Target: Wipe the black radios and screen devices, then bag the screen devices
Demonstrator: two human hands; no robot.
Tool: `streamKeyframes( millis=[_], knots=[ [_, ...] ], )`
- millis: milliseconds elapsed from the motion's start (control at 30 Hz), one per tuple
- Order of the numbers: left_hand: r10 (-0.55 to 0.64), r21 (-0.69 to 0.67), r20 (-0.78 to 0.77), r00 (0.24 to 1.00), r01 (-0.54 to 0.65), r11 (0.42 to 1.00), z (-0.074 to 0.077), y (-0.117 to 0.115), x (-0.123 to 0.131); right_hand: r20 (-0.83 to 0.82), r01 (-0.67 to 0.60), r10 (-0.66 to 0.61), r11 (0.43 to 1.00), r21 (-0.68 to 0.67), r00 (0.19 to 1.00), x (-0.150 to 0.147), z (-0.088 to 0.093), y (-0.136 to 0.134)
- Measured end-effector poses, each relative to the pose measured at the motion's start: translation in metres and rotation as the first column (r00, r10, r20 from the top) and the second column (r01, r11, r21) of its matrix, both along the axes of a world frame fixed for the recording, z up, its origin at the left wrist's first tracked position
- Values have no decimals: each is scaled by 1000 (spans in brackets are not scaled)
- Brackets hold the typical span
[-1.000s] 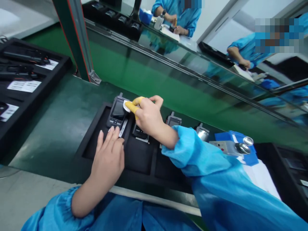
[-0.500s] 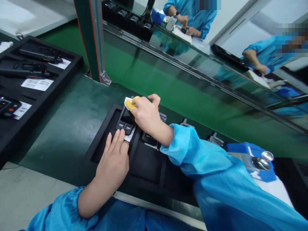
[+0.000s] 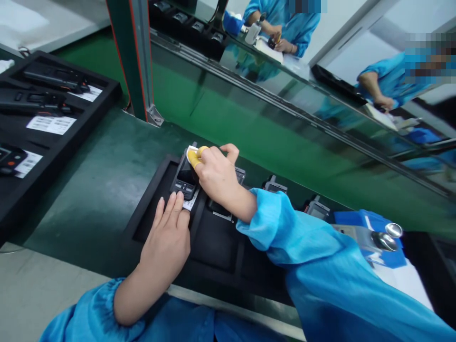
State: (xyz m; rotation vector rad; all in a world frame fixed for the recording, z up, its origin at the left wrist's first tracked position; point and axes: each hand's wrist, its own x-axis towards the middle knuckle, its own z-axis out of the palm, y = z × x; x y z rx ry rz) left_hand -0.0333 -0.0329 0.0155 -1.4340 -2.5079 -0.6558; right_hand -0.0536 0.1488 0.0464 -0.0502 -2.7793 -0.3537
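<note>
A dark handheld radio (image 3: 185, 184) with a screen and buttons lies in the leftmost slot of a black tray (image 3: 215, 242). My left hand (image 3: 167, 240) rests with its fingers stretched out against the radio's lower end. At the upper end of the screen, my right hand (image 3: 218, 175) presses a small white wipe (image 3: 191, 149), pinched under fingertips in yellow finger cots. Beneath the radio, a white label (image 3: 189, 203) pokes out. A second radio (image 3: 240, 175) sits in the adjoining slot, partly hidden by my right wrist.
Further right stand more radios (image 3: 276, 184), then a metal-capped dispenser bottle (image 3: 374, 239) by a blue box (image 3: 356, 218). Another black tray (image 3: 89, 116) with radios and labels is at left. A post (image 3: 137, 61) rises behind. Co-workers in blue sleeves (image 3: 308, 35) sit beyond the partition.
My right hand and the wipe have shifted slightly down along the top of the radio. My left hand stays at the lower end. The whole view has drifted a little.
</note>
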Motion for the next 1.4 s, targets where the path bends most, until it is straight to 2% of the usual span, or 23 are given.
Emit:
streamKeyframes(
  millis=[133,267,433,533,633,767,833,967,1033,1133,1200,1267,1400],
  knots=[
    [-3,-14,10,1000,3,1000,0,0,0,-15,-16,16,1000,22,1000,6,0,5],
    [-22,-21,23,999,23,1000,-1,0,1,-31,-50,51,998,31,998,29,-7,10],
    [-37,52,57,998,34,998,-2,-2,-1,-25,-265,264,963,-44,964,61,-19,-23],
    [-7,125,121,993,-8,992,-1,-4,-1,-9,-320,321,942,-100,947,63,-18,-33],
    [42,126,183,982,-66,990,0,-6,-1,-40,-266,264,961,-73,964,48,-12,-14],
    [62,98,196,979,-83,992,-1,-5,0,-69,-33,29,998,-48,997,32,-10,9],
    [54,97,199,978,-75,992,-3,-4,0,-10,-65,65,996,-61,998,38,-14,4],
    [44,79,146,988,-56,995,-4,-3,0,60,-277,282,957,-87,957,53,-17,-20],
    [40,59,116,992,-47,997,-4,-3,0,31,-265,269,961,-82,963,46,-13,-19],
    [45,42,102,994,-49,998,-2,-3,0,-23,-77,76,994,-75,997,22,-4,-4],
    [53,44,109,993,-58,997,-1,-3,1,-1,10,-10,996,-93,1000,9,-2,4],
    [54,52,125,991,-60,997,-1,-2,1,39,-10,14,994,-111,999,7,-5,2],
    [57,95,207,977,-78,992,-1,-2,0,60,-194,204,970,-146,977,26,-15,-20]
  ],
)
